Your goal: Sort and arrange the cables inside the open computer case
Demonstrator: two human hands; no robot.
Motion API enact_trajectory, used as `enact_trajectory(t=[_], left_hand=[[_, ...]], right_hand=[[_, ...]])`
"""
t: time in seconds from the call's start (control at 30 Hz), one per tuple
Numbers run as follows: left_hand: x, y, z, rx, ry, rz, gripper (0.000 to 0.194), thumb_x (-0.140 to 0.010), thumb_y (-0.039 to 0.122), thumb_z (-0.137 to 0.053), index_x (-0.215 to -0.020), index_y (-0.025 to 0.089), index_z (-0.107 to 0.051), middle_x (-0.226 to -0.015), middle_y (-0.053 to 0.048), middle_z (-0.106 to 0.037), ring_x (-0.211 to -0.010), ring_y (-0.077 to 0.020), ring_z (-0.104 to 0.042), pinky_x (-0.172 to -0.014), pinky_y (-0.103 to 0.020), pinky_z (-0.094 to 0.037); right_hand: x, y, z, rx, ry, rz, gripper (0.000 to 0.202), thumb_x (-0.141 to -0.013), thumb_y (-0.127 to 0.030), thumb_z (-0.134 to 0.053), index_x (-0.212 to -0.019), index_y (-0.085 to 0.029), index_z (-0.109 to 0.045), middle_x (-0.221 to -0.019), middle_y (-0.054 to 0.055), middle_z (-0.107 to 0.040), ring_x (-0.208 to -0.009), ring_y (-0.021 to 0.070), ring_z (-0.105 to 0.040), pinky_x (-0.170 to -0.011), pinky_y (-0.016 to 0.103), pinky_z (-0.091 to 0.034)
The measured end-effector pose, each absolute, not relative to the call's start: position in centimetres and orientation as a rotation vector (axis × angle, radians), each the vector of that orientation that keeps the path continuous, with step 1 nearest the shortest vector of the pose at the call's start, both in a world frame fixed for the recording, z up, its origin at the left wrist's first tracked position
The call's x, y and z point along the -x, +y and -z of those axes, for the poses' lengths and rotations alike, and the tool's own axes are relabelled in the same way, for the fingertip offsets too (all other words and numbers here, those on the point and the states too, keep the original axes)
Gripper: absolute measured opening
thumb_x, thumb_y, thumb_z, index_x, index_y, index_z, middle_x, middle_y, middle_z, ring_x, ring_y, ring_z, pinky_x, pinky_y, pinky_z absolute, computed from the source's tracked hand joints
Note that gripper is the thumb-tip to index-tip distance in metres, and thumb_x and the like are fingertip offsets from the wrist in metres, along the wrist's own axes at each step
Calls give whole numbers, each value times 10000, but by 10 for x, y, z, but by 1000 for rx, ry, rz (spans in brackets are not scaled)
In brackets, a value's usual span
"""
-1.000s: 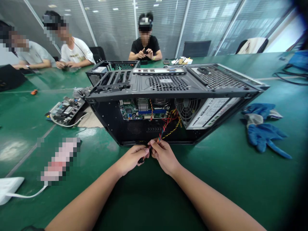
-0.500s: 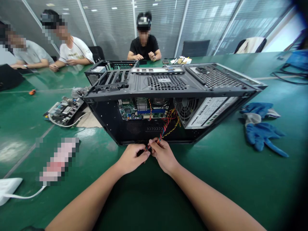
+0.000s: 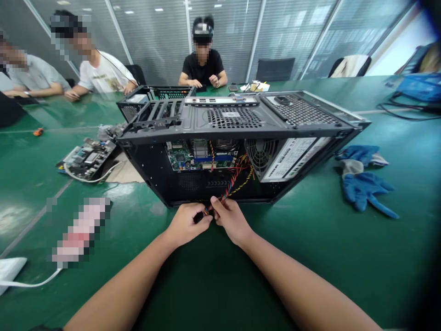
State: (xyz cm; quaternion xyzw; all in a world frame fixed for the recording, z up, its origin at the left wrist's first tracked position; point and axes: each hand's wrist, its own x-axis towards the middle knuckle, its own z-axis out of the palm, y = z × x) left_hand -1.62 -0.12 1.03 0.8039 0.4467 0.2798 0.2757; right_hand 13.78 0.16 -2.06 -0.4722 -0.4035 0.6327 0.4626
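Note:
A black computer case (image 3: 220, 134) lies across the table with its open side toward me. Inside are a green motherboard (image 3: 203, 158) and, to the right, a power supply (image 3: 285, 158) with a fan grille. A twisted bundle of coloured power cables (image 3: 231, 183) runs from the power supply out over the case's near edge. My left hand (image 3: 189, 224) pinches the cable bundle close to its end. Right beside it, my right hand (image 3: 230, 220) is closed on the same bundle a little higher up. The cable end is mostly hidden by my fingers.
On the right lie blue and grey gloves (image 3: 365, 184). A loose circuit board with cables (image 3: 89, 158) sits left of the case. A pixelated phone-shaped object (image 3: 82, 230) and a white power strip (image 3: 10, 271) are nearer left. Several people sit across the green table (image 3: 275, 276).
The view has shifted slightly, so everything sits a little further left. Both hands keep hold of the cable bundle, the fingers moving only slightly.

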Motion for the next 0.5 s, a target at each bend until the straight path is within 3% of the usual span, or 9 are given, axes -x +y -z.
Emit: enact_trajectory(t=[0.23,0.5], left_hand=[[19,0,-6,-2155,1170,-726,209,-855,247,-509,-706,149,-619,-583,16,-541,-554,-111,-467,-577,-236,-348],[17,-1,-5,-2148,1197,-781,194,-832,249,-553,-676,148,-611,-594,9,-562,-564,-112,-487,-575,-230,-352]], right_hand=[[-137,4,24,1124,-1004,-1561,494,-764,-606,-648,-585,-191,-448,-461,-64,-395,-389,53,-308,-401,224,-195],[-136,3,21,1109,-1024,-1550,495,-771,-590,-644,-561,-190,-440,-465,-66,-382,-388,50,-306,-403,225,-214]])
